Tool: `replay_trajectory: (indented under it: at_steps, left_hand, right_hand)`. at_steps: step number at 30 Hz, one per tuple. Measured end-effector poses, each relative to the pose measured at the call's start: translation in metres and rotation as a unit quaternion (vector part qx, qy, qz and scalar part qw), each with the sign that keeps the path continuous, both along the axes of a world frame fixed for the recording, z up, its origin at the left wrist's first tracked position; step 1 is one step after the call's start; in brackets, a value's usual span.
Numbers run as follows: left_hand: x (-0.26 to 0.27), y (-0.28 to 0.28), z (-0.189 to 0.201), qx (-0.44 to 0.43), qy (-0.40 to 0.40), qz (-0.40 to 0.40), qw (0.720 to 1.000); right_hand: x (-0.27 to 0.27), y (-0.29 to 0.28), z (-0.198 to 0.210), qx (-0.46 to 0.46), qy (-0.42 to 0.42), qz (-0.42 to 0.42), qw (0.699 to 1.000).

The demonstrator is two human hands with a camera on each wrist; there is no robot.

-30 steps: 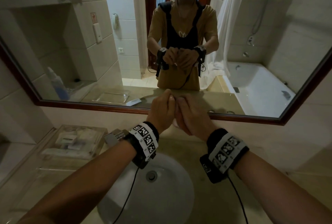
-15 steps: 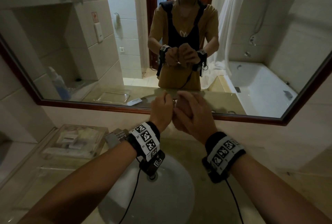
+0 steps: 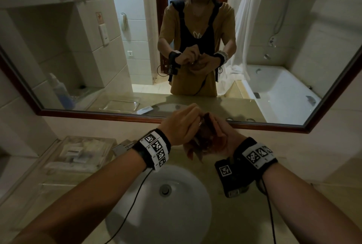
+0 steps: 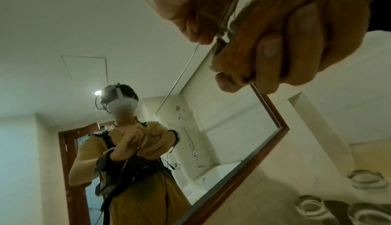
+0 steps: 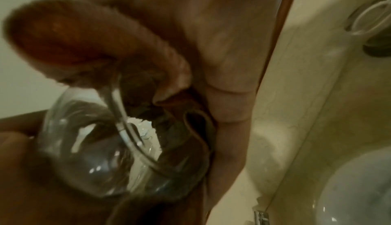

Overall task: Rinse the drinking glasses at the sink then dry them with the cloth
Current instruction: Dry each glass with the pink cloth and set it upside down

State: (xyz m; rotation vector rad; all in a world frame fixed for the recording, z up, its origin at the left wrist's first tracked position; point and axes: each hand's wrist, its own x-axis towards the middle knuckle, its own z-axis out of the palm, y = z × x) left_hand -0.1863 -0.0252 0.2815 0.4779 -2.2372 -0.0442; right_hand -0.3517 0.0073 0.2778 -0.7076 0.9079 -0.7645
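Above the sink (image 3: 125, 222) my two hands work on one clear drinking glass (image 5: 88, 145). My right hand (image 3: 222, 136) cradles the glass from below and grips it. A brown cloth (image 3: 203, 139) is stuffed into the glass and folds over its rim. In the left wrist view my left hand (image 4: 232, 32) pinches that cloth (image 4: 243, 47) against the rim (image 4: 227, 11). From the head view my left hand (image 3: 187, 124) lies on top and hides most of the glass.
Three more glasses (image 4: 367, 178) (image 4: 308, 206) (image 4: 370, 213) stand on the counter by the mirror frame (image 3: 98, 113). A clear tray of toiletries (image 3: 82, 151) sits left of the basin, with a metal fitting (image 3: 123, 145) beside it. The drain (image 3: 165, 189) is below my hands.
Both hands stay above the basin. My right wrist has rolled outward and dropped under the glass, and the brown cloth now shows between the hands.
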Motion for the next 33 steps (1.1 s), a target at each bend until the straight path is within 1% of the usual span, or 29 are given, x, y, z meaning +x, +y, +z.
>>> replay_trajectory:
  at_steps: [3, 5, 6, 7, 8, 10, 11, 12, 14, 16, 17, 18, 19, 20, 21, 22, 23, 24, 25, 26, 27, 29, 30, 31, 32, 33]
  left_hand:
    - [0.0, -0.003, -0.008, 0.033, 0.02, 0.019, 0.999]
    - [-0.002, -0.005, -0.01, 0.069, 0.053, 0.037, 0.995]
    - [-0.003, -0.006, -0.009, 0.087, 0.074, 0.048, 0.992]
    - [-0.004, -0.006, -0.008, 0.102, 0.094, 0.059, 0.989]
    - [-0.005, -0.007, -0.006, 0.115, 0.109, 0.07, 0.985]
    - [-0.007, -0.008, -0.005, 0.132, 0.132, 0.087, 0.979]
    - [-0.008, -0.008, -0.005, 0.136, 0.141, 0.098, 0.976]
    - [-0.008, -0.008, -0.006, 0.142, 0.15, 0.112, 0.972]
    - [-0.008, -0.011, -0.012, 0.187, 0.178, 0.152, 0.954]
    - [-0.009, -0.015, -0.016, 0.271, 0.208, 0.188, 0.921]
    - [-0.01, -0.016, -0.017, 0.312, 0.218, 0.203, 0.902]
    - [-0.011, -0.016, -0.017, 0.35, 0.228, 0.216, 0.882]
    - [-0.011, -0.017, -0.018, 0.39, 0.241, 0.227, 0.859]
    - [-0.012, -0.016, -0.016, 0.431, 0.252, 0.237, 0.833]
    - [-0.013, -0.015, -0.015, 0.465, 0.259, 0.241, 0.811]
    - [-0.013, -0.014, -0.014, 0.491, 0.268, 0.238, 0.794]
    - [-0.014, -0.013, -0.012, 0.508, 0.28, 0.231, 0.781]
    - [-0.014, -0.012, -0.011, 0.521, 0.293, 0.221, 0.77]
    - [-0.015, -0.012, -0.01, 0.539, 0.309, 0.211, 0.755]
    - [-0.016, -0.01, -0.008, 0.561, 0.321, 0.2, 0.737]
    - [-0.018, -0.007, -0.006, 0.582, 0.329, 0.189, 0.719]
    - [-0.02, -0.006, -0.005, 0.6, 0.347, 0.174, 0.7]
    - [-0.021, -0.006, -0.006, 0.598, 0.349, 0.174, 0.7]
    - [-0.021, -0.007, -0.008, 0.59, 0.347, 0.178, 0.707]
    - [-0.021, -0.007, -0.01, 0.58, 0.341, 0.18, 0.718]
    - [-0.022, -0.008, -0.011, 0.572, 0.334, 0.18, 0.727]
  right_hand:
    - [0.004, -0.001, -0.003, -0.018, 0.003, -0.031, 0.999]
    - [0.007, -0.003, -0.001, -0.065, 0.013, -0.043, 0.997]
    - [0.008, -0.005, -0.002, -0.117, 0.05, -0.046, 0.991]
    - [0.009, -0.006, -0.001, -0.181, 0.106, -0.051, 0.976]
    - [0.01, -0.005, -0.001, -0.25, 0.17, -0.068, 0.951]
    - [0.011, -0.004, -0.001, -0.367, 0.259, -0.099, 0.888]
    - [0.01, -0.003, -0.002, -0.423, 0.297, -0.094, 0.851]
    - [0.008, -0.002, -0.004, -0.478, 0.344, -0.079, 0.804]
    - [0.003, -0.002, -0.013, -0.572, 0.436, -0.048, 0.694]
    - [0.001, -0.002, -0.02, -0.64, 0.508, -0.053, 0.574]
    - [0.0, -0.003, -0.022, -0.667, 0.528, -0.062, 0.522]
    - [-0.001, -0.004, -0.023, -0.691, 0.535, -0.069, 0.481]
    - [-0.003, -0.006, -0.025, -0.711, 0.531, -0.074, 0.455]
    - [-0.005, -0.007, -0.027, -0.725, 0.517, -0.077, 0.448]
    - [-0.008, -0.009, -0.029, -0.73, 0.498, -0.079, 0.461]
    - [-0.01, -0.01, -0.031, -0.724, 0.479, -0.084, 0.489]
    - [-0.011, -0.009, -0.032, -0.707, 0.458, -0.091, 0.531]
    - [-0.01, -0.007, -0.033, -0.677, 0.435, -0.102, 0.585]
    - [-0.008, -0.004, -0.034, -0.636, 0.407, -0.121, 0.644]
    - [-0.003, -0.002, -0.034, -0.593, 0.378, -0.149, 0.695]
    - [0.002, 0.0, -0.033, -0.549, 0.346, -0.183, 0.739]
    - [0.011, 0.002, -0.032, -0.461, 0.258, -0.227, 0.818]
    - [0.014, 0.003, -0.032, -0.423, 0.213, -0.231, 0.85]
    - [0.016, 0.002, -0.032, -0.397, 0.182, -0.235, 0.868]
    - [0.019, 0.002, -0.031, -0.381, 0.172, -0.243, 0.875]
    - [0.02, 0.001, -0.03, -0.374, 0.171, -0.255, 0.875]
